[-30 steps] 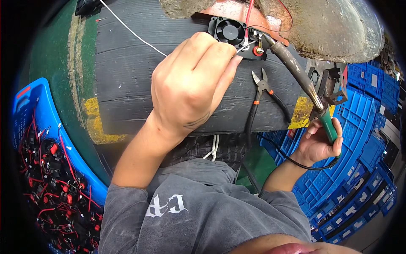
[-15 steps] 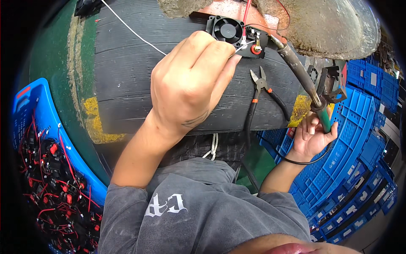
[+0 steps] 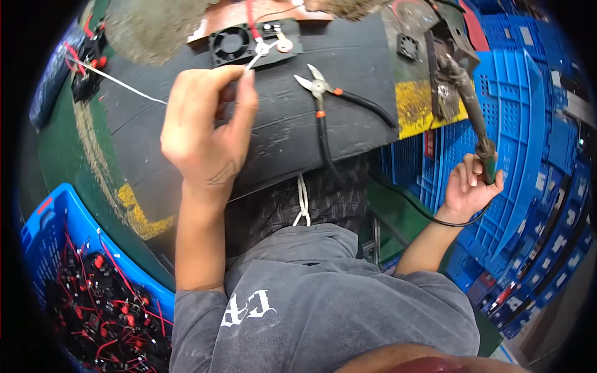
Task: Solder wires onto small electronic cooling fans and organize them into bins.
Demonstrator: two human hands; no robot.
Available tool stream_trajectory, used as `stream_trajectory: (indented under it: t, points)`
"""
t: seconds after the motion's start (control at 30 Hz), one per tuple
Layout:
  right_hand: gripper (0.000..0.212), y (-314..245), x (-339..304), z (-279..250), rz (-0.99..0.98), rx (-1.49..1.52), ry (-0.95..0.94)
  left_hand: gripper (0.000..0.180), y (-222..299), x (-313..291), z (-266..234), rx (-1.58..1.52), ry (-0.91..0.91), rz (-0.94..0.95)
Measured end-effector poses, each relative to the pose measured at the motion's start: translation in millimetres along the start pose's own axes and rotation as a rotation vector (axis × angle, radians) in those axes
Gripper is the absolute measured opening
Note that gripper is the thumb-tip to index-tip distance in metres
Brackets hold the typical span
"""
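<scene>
My left hand (image 3: 205,127) pinches a thin silver solder wire (image 3: 254,60) between thumb and forefinger. The wire's end reaches a joint on a black fan module (image 3: 289,56), where a red wire (image 3: 251,18) meets a metal terminal. A small black fan (image 3: 230,43) forms the module's left part. Off to the right, my right hand (image 3: 467,189) is closed around the green handle of a soldering iron (image 3: 474,115). The iron's front end is beside a dark metal bracket-like stand (image 3: 446,102), apart from the module; its very tip is hard to make out.
Diagonal cutters (image 3: 318,88) with black handles lie spread on the dark mat (image 3: 273,133). At lower left stands a blue crate (image 3: 118,242) full of black parts with red wires. Blue crates (image 3: 510,124) fill the right side. Another small fan (image 3: 408,46) sits near the stand.
The soldering iron has moved away from the module to the stand at the right. My left hand still pinches the solder wire near the joint. The whole view has shifted.
</scene>
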State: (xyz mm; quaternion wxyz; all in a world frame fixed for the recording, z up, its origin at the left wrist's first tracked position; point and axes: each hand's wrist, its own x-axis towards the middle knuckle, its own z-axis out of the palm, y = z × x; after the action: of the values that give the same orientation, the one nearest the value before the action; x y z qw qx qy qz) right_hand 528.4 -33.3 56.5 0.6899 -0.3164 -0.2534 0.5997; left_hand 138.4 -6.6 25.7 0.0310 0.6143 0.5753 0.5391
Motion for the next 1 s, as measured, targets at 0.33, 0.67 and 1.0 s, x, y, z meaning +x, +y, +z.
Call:
stream_trajectory:
  t: [0.33,0.67,1.0]
  points:
    - [0.049,-16,-65,-101,-0.187,-0.034,0.411,0.01,-4,-10,3,0.021,0.018,0.018]
    - [0.048,18,-69,-133,-0.149,0.172,0.475,0.008,-5,-13,8,0.045,0.053,0.007]
    - [0.048,34,-68,-141,-0.128,0.239,0.494,0.007,-7,-14,9,0.041,0.035,0.007]
